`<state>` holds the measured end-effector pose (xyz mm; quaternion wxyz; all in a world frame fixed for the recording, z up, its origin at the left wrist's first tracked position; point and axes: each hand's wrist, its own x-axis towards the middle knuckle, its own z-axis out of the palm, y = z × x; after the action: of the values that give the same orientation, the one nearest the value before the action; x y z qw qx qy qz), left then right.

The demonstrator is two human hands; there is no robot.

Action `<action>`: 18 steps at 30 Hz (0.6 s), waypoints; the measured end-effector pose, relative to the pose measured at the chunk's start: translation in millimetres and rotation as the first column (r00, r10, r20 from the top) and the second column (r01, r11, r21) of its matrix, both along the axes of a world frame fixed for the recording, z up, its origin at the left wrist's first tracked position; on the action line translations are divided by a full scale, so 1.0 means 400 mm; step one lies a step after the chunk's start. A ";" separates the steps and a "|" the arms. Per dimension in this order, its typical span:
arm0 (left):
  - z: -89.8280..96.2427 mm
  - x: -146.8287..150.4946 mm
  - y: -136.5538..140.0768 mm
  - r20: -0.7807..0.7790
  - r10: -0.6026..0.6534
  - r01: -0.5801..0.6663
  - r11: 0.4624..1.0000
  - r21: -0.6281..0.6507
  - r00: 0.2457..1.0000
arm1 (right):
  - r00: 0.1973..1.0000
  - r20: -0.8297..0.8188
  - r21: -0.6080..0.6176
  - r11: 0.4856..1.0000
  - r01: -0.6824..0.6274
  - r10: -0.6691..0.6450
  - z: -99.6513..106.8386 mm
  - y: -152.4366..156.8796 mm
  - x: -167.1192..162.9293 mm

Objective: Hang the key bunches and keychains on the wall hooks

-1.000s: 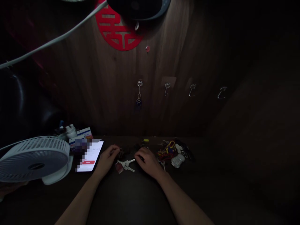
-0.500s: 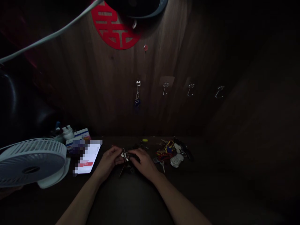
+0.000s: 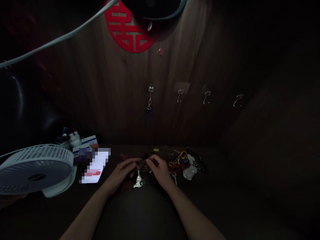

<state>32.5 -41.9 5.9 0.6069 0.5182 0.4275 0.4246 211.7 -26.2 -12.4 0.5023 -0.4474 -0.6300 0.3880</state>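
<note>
At the lower left of the frame we have a white fan (image 3: pixel 37 170), then a lit phone (image 3: pixel 98 166) lying beside some small boxes (image 3: pixel 86 146). Right of it, at lower centre, our left hand (image 3: pixel 122 172) pinches one side of a key ring (image 3: pixel 141 162), its silver keys (image 3: pixel 138 180) hanging below. Above, a dark blue tag (image 3: pixel 149 109) hangs on a wall hook (image 3: pixel 151 89). Our right hand (image 3: pixel 159 168) pinches the ring's other side. Farther right we see a pile of cords (image 3: pixel 180 159) and a silver fob (image 3: pixel 190 172).
</note>
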 end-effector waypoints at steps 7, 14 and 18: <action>0.004 0.013 -0.002 -0.192 0.017 0.000 0.996 0.088 0.981 | 0.999 -0.017 -0.054 0.998 -0.033 0.032 0.007 -0.004 -0.007; -0.010 0.035 -0.007 -0.331 0.112 -0.020 0.963 0.268 0.937 | 0.999 -0.023 -0.070 0.997 -0.042 0.041 0.005 -0.004 -0.009; -0.023 0.042 -0.001 -0.335 0.140 -0.033 0.952 0.305 0.932 | 0.999 -0.021 -0.071 0.997 -0.034 0.033 0.004 -0.004 -0.011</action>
<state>49.3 -42.4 -3.2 0.4169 0.6508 0.4841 0.4103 207.4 -28.0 -10.8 0.4856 -0.4505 -0.6181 0.4233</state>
